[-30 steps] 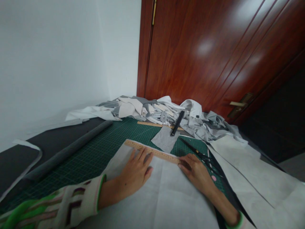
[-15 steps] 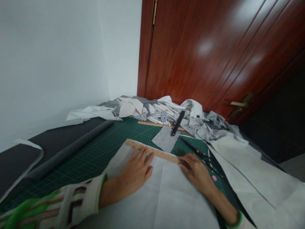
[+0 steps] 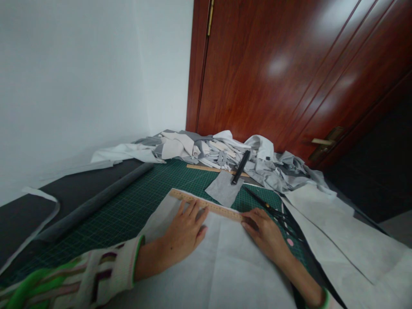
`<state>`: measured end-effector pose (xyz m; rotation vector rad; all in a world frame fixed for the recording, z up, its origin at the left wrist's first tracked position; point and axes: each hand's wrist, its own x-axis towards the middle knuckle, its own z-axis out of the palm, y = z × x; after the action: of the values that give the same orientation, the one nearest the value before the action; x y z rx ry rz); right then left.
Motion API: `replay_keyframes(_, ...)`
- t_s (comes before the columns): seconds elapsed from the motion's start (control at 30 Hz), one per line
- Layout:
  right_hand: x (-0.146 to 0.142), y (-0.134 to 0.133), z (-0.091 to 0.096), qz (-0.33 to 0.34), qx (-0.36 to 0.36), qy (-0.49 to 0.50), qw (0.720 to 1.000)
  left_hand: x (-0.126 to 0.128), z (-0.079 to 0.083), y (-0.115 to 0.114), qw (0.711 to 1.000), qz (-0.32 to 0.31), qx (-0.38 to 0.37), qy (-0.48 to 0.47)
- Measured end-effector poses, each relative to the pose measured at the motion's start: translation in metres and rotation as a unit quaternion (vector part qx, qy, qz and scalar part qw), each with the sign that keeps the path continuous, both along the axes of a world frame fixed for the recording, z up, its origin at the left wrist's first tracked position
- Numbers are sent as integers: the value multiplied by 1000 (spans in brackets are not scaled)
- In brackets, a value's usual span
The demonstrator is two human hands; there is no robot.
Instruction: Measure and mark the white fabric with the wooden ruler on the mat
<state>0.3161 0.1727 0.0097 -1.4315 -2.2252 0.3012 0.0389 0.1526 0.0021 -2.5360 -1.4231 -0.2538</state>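
A wooden ruler [image 3: 222,210] lies along the far edge of a pale grey sheet of cloth [image 3: 236,262]. My left hand [image 3: 183,231] rests flat on the cloth with its fingers spread, the fingertips pressing on the ruler left of its middle. At the ruler's right end, my right hand [image 3: 265,231] pinches it between thumb and fingers. Faint creases run down the cloth, whose near edge is out of view. Right of that hand, black scissors [image 3: 272,209] lie on the green cutting mat [image 3: 128,210], partly hidden behind the hand and wrist.
Beyond the ruler are a small grey cloth piece [image 3: 222,189], a black stick-like tool [image 3: 240,166] and a second wooden ruler [image 3: 201,168]. Fabric scraps [image 3: 180,145] pile against the door [image 3: 273,73]. A grey roll [image 3: 93,204] lies left; pale sheets [image 3: 347,231] lie right.
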Motion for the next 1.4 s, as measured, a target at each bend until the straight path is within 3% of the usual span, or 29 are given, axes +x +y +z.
replay_keyframes(0.43,-2,2,0,-12,-19,8,1000,-3,-2,0,999,-11,46,-15)
replay_keyframes(0.6,0,-2,7,23,61,-106,992,-5,2,3,994,-47,96,-37)
replay_keyframes(0.73,1,-8,7,22,86,-170,981,-8,-3,7,995,-63,58,-53)
replay_keyframes(0.87,1,-14,11,77,7,-95,992,-10,-7,11,996,-64,30,-54)
replay_keyframes(1.0,3,-15,12,80,-47,-13,996,-11,-2,11,992,-86,20,-93)
replay_keyframes(1.27,-5,-11,2,30,4,-18,999,-9,3,19,993,-90,20,-80)
replay_keyframes(1.4,-8,-10,1,30,24,-36,999,-5,1,10,993,-96,31,-63)
